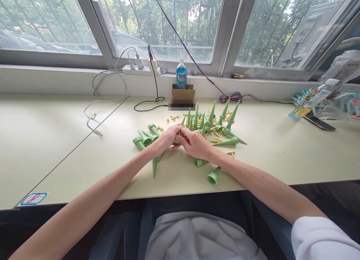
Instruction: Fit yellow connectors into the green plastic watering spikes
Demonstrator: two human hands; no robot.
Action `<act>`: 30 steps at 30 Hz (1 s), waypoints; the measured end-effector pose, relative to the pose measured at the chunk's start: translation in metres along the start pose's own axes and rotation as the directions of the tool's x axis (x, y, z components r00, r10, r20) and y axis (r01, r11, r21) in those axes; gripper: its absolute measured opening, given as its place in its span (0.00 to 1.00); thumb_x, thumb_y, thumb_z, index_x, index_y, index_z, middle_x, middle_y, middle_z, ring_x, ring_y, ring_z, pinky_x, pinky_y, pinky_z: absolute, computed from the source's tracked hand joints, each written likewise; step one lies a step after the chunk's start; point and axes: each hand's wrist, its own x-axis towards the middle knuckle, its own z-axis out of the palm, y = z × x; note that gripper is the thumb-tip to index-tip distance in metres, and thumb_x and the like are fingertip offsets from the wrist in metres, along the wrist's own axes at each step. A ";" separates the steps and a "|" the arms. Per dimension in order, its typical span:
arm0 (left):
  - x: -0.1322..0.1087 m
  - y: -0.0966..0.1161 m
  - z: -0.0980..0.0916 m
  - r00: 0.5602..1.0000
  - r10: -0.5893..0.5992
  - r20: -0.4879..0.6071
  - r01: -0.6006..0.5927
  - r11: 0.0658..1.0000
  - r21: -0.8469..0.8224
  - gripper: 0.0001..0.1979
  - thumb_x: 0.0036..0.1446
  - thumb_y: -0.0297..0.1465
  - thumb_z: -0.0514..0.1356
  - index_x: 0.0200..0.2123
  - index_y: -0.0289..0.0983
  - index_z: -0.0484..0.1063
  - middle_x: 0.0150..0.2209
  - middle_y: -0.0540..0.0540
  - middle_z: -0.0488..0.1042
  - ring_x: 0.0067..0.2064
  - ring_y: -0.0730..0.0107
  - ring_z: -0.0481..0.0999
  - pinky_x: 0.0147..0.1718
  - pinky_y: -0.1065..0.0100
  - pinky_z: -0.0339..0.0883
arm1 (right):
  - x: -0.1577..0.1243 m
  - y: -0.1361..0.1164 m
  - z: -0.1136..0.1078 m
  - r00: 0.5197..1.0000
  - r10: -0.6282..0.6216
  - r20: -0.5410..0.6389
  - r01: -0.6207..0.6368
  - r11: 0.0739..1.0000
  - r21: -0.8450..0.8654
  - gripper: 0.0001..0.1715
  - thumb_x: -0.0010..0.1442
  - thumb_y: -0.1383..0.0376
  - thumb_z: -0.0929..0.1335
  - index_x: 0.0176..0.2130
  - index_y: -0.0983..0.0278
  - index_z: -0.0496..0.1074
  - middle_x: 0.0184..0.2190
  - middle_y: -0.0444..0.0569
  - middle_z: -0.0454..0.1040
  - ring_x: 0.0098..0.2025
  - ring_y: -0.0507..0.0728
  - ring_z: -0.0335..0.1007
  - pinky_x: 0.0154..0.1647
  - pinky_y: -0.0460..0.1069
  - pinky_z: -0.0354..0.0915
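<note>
My left hand (168, 137) and my right hand (196, 143) meet over the middle of the table, fingers closed around a green plastic watering spike (177, 141) that is mostly hidden by them. Several more green spikes lie about: a group at the left (146, 138), one lying with its threaded open end toward me (212, 177), and another on its side (227, 141) to the right. Behind my hands, several spikes stand upright on their caps, such as a tall cone (211, 114). Small yellow T-shaped pieces (217, 134) are scattered among them.
A cardboard box (183, 94) with a blue bottle (181, 75) stands at the back. Cables (231, 97) and a power strip (136, 69) run along the sill. A clear bottle (312, 100) and a black phone-like slab (320, 122) lie at the right. A white cable (94, 125) lies left.
</note>
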 end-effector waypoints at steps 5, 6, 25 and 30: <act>-0.001 0.002 0.000 1.000 0.004 0.011 -0.004 1.000 0.028 0.11 0.57 0.37 0.52 0.27 0.37 0.62 0.24 0.49 0.65 0.22 0.74 0.62 0.16 0.74 0.53 | 0.000 0.000 0.000 1.000 0.007 0.000 -0.007 1.000 -0.009 0.09 0.68 0.64 0.60 0.35 0.62 0.63 0.24 0.42 0.68 0.22 0.49 0.59 0.25 0.44 0.55; -0.001 0.003 0.000 1.000 0.003 0.015 -0.003 0.999 0.032 0.11 0.58 0.37 0.52 0.27 0.37 0.62 0.24 0.49 0.65 0.22 0.74 0.62 0.16 0.74 0.53 | 0.000 0.000 0.000 1.000 0.008 0.001 -0.008 1.000 -0.012 0.09 0.68 0.64 0.60 0.35 0.62 0.63 0.24 0.42 0.67 0.22 0.49 0.58 0.25 0.44 0.55; -0.001 0.003 0.001 0.999 0.008 0.033 -0.010 0.997 0.081 0.13 0.61 0.39 0.50 0.28 0.38 0.61 0.23 0.50 0.62 0.22 0.74 0.60 0.16 0.73 0.53 | 0.000 -0.001 -0.001 0.999 0.027 0.022 -0.026 0.999 -0.029 0.08 0.68 0.64 0.60 0.35 0.63 0.63 0.25 0.43 0.68 0.23 0.50 0.59 0.26 0.45 0.55; 0.000 0.003 0.001 0.999 0.022 0.025 -0.026 0.986 0.165 0.14 0.62 0.40 0.48 0.28 0.38 0.60 0.26 0.49 0.64 0.23 0.72 0.63 0.16 0.72 0.54 | 0.000 -0.002 -0.001 0.999 0.027 0.044 -0.025 0.999 -0.040 0.08 0.68 0.64 0.60 0.36 0.63 0.64 0.27 0.44 0.70 0.23 0.50 0.61 0.26 0.45 0.54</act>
